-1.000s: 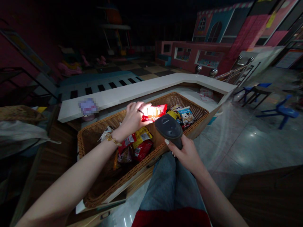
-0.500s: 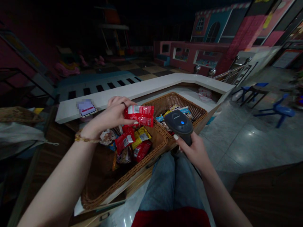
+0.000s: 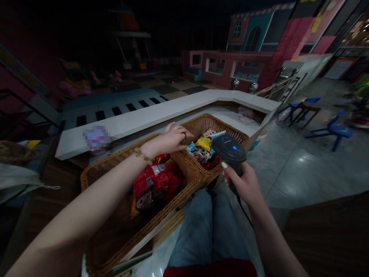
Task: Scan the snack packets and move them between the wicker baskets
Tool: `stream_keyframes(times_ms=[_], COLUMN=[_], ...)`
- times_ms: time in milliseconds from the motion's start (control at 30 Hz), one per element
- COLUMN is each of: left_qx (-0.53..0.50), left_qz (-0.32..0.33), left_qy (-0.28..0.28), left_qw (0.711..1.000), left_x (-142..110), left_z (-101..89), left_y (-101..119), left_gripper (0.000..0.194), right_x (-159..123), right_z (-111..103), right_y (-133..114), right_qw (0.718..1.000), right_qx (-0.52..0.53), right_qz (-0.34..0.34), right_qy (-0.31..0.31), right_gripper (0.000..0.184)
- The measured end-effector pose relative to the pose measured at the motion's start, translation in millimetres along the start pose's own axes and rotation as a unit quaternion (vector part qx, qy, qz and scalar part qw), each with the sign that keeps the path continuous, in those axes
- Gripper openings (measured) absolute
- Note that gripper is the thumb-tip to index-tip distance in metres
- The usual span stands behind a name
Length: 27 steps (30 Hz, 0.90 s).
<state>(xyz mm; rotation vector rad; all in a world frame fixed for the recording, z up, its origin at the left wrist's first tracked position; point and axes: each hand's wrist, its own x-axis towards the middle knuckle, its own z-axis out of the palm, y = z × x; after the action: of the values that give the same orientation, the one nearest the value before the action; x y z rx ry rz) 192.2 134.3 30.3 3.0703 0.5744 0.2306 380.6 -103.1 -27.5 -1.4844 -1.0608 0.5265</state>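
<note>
The left hand (image 3: pixel 173 139) is released: its fingers are extended and slightly parted, and they reach over the end of the right basket (image 3: pixel 211 120), near the blue packet (image 3: pixel 191 147). Contact between fingertips and packet cannot be determined from this angle. A beaded bracelet (image 3: pixel 142 156) encircles the left wrist, and a dark ring (image 3: pixel 184 134) is fitted to one finger.

The right hand (image 3: pixel 245 179) grasps the handle of the barcode scanner (image 3: pixel 229 148). The scanner head is dark, points forward and to the left, and is positioned above the right basket's near side. A blue indicator (image 3: pixel 235 147) is lit on its upper face. A black cable (image 3: pixel 244 211) runs down from the handle.

Two woven baskets are arranged end to end beside the raised white ledge of the counter (image 3: pixel 161 107). The left basket (image 3: pixel 135 235) contains a pile of red packets (image 3: pixel 158 177), located below the left wrist and forearm. The right basket contains mixed packets, including a yellow packet (image 3: pixel 204 143) and the blue packet.

A pixelated item (image 3: pixel 96 137) is located at the left end of the ledge; its identity cannot be read. A red-and-white bag (image 3: pixel 245 114) lies beneath the ledge at the far right. A blue chair (image 3: pixel 337 130) stands on the tiled floor (image 3: pixel 300 165) to the right.
</note>
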Motion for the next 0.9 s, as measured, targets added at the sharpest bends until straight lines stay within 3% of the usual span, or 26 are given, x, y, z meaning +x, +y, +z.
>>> stream_keyframes(times_ms=[267,467,600,733,900], left_qx=[0.079,0.047,0.043,0.041,0.018], left_qz=[-0.097,-0.155,-0.174,-0.167,-0.104], left_qy=[-0.106,-0.139,-0.107,-0.051,0.128], left_qw=[0.986,0.977,0.978,0.984,0.986], left_x=[94,125,122,97,36], left_z=[62.2,89.3,77.1,44.9,-1.4], left_y=[1,-5,-6,-7,-8], left_gripper=[0.042,0.032,0.015,0.012,0.011], right_x=[9,11,11,10,4], right_z=[-13,-15,-14,-11,-4], right_y=[11,19,21,19,12], right_qw=[0.998,0.998,0.998,0.998,0.999], right_qx=[0.018,0.016,0.039,0.048,0.045], right_qz=[0.041,0.04,0.045,0.043,0.022], right_qy=[0.034,0.036,0.03,0.016,-0.008], right_gripper=[0.046,0.046,0.044,0.039,0.033])
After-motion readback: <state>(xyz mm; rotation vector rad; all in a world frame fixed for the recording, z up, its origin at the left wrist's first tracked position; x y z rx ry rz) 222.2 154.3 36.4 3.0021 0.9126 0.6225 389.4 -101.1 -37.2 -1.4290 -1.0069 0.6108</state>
